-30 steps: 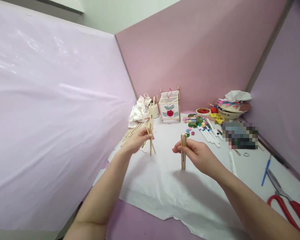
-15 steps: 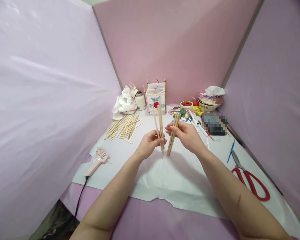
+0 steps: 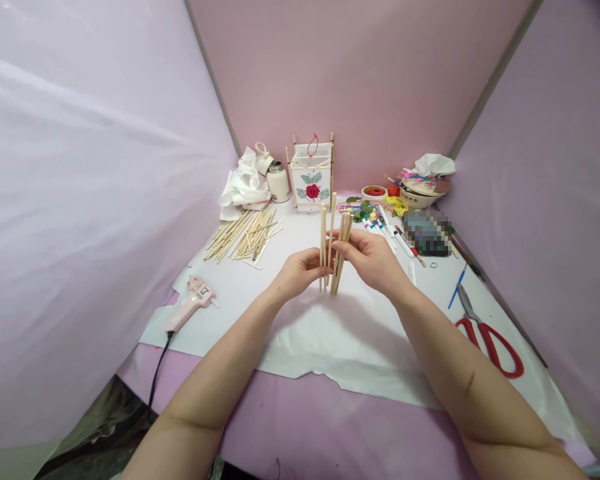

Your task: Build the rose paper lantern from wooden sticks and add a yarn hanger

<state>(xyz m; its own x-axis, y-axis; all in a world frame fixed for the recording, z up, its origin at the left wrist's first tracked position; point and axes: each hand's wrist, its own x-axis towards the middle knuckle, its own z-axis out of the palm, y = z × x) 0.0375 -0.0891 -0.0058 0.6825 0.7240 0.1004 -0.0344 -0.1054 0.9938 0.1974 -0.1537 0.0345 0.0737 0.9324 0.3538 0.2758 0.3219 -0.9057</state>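
Over the middle of the white-covered table, my left hand [image 3: 304, 270] is closed on a few thin wooden sticks [image 3: 323, 233], held nearly upright. Just to its right, my right hand [image 3: 367, 253] grips a tight bundle of wooden sticks [image 3: 341, 257], slightly tilted. The two groups are close together, and their lower ends are near the white sheet. A heap of loose sticks [image 3: 245, 235] lies at the back left. Behind my hands stands a white lantern-like box [image 3: 312, 177] with a stick frame, a red flower and a red loop.
A pink glue gun [image 3: 190, 303] with a black cord lies left. Red-handled scissors [image 3: 487, 333] and a blue brush [image 3: 457, 287] lie right. At the back are a white jar [image 3: 279, 182], crumpled tissue [image 3: 245, 183], markers [image 3: 380, 233], a bowl [image 3: 417, 195] and a blurred dark object [image 3: 427, 233].
My two hands have come closer together, and the stick groups are now almost side by side. The left sticks have spread a little. The view has tilted slightly downward.
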